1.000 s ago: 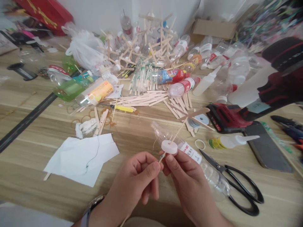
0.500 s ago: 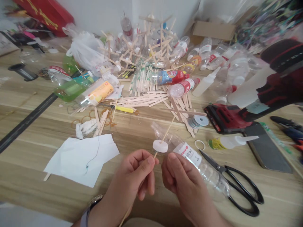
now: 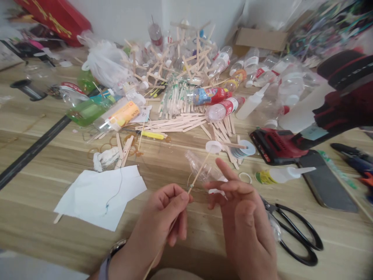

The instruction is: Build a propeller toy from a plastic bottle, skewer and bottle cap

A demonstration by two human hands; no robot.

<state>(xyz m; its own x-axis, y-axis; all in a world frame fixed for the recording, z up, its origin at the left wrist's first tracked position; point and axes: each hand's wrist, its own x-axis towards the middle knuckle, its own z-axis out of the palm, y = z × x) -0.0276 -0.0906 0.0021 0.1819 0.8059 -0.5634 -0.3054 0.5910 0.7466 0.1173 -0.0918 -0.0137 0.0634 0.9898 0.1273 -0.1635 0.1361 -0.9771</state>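
Observation:
My left hand (image 3: pixel 170 214) pinches a thin wooden stick (image 3: pixel 201 169) between thumb and forefinger, its lower end running down past my wrist. A white bottle cap (image 3: pixel 213 146) sits near the stick's upper end, beside a flat wooden piece. Just above my fingertips a thin thread (image 3: pixel 190 186) is wound round the stick. My right hand (image 3: pixel 244 210) is open, fingers spread, to the right of the stick and holding nothing. Behind it lies a clear plastic bottle (image 3: pixel 201 165), partly hidden by the hand.
Black-handled scissors (image 3: pixel 300 227) lie at the right, near a glue bottle (image 3: pixel 276 175), a phone (image 3: pixel 329 182) and a red power tool (image 3: pixel 282 144). White paper (image 3: pixel 100 196) lies at the left. Wooden craft sticks (image 3: pixel 175 123) and plastic bottles (image 3: pixel 223 109) crowd the back.
The white cap has moved up the stick, away from my left hand. My right hand has opened from a closed grip and shifted right. The left hand keeps its pinch.

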